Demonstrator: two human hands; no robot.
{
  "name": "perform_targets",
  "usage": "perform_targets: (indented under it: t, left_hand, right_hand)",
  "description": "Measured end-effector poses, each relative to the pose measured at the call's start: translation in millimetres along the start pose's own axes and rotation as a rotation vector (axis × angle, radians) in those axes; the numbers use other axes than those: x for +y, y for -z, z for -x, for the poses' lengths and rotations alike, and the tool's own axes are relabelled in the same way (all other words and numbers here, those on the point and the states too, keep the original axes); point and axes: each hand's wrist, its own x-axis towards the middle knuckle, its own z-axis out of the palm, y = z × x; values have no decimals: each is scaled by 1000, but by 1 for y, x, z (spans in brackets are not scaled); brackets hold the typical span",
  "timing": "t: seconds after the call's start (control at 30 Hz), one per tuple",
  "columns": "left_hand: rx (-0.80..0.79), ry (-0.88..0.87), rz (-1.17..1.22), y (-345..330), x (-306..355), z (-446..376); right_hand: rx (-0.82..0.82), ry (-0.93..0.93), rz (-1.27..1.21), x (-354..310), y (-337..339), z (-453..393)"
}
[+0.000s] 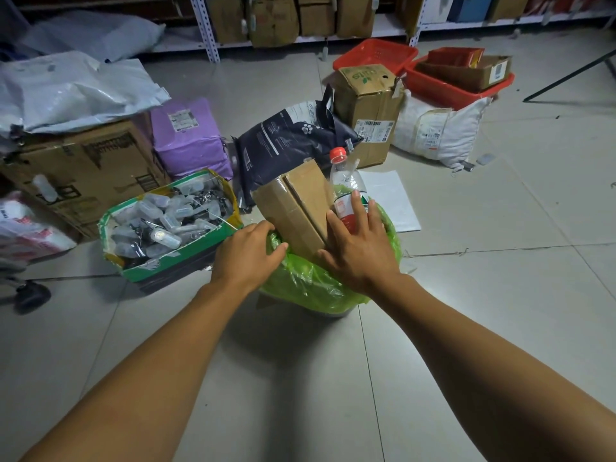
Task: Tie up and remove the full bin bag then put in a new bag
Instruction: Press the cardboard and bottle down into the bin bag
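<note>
A bin lined with a translucent green bag (310,285) stands on the tiled floor in the middle of the view. A folded cardboard box (293,205) and a clear plastic bottle with a red cap (345,181) stick up out of it. My left hand (248,255) curls over the bag's left rim, fingers closed on the green plastic. My right hand (358,246) lies flat with fingers spread against the cardboard and the bottle's lower part. The bin's body is almost hidden under the bag.
A green-edged box of small plastic bottles (166,225) sits just left of the bin. Behind it stand cardboard boxes (368,108), a purple parcel (190,138), a dark pet-food bag (293,135), a white sack (440,128) and red crates (456,85). White paper (393,201) lies to the right.
</note>
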Motion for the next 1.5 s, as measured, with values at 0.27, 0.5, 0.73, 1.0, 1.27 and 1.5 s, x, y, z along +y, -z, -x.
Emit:
perform_targets:
  t: [0.27, 0.5, 0.73, 1.0, 1.27, 1.5]
  left_hand:
    - [25, -45, 94, 9, -2, 0]
    - [-101, 199, 322, 2, 0, 2]
    - [-212, 524, 449, -13, -10, -5]
    - [-312, 701, 694, -24, -1, 3]
    - [24, 687, 948, -1, 7, -7]
    - [71, 716, 1107, 12, 13, -8]
  right_hand:
    - [42, 27, -89, 8, 18, 4]
    - [187, -55, -358, 23, 35, 2]
    - [212, -148, -428, 35, 30, 5]
    - [157, 49, -186, 10, 23, 4]
    - [122, 41, -73, -1, 18, -2]
    - [132, 37, -22, -6, 21, -2]
